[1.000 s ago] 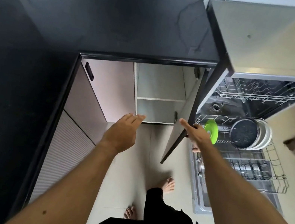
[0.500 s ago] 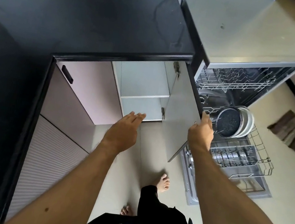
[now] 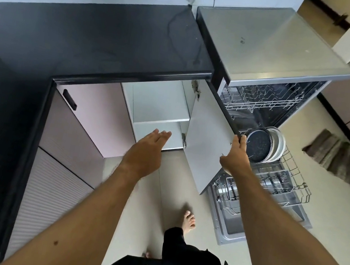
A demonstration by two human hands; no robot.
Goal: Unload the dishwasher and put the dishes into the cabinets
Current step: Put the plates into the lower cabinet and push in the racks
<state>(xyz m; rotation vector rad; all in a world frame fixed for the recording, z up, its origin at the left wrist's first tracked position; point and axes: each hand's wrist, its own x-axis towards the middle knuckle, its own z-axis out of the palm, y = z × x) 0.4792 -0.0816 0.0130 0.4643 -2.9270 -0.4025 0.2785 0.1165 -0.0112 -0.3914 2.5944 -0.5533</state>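
Observation:
The cabinet (image 3: pixel 160 115) under the black counter stands open, its white shelves bare. Its grey door (image 3: pixel 205 142) is swung wide toward the dishwasher (image 3: pixel 266 97). My right hand (image 3: pixel 233 159) holds the door's free edge, fingers curled over it. My left hand (image 3: pixel 146 150) hovers in front of the cabinet opening, fingers straight, holding nothing. In the pulled-out lower rack (image 3: pixel 282 181) a dark speckled plate (image 3: pixel 258 146) and white plates (image 3: pixel 278 146) stand on edge just behind my right hand.
A black L-shaped counter (image 3: pixel 92 40) runs along the left and back. A pink cabinet door with a black handle (image 3: pixel 70 99) is closed beside the open one. The dishwasher door (image 3: pixel 237 222) lies flat on the floor. My bare feet (image 3: pixel 188 221) stand beside it. A rug (image 3: pixel 338 156) lies at right.
My right hand has swung the cabinet door wider open toward the dishwasher, hiding the green dish. My left hand stays in front of the cabinet. The view shifted right.

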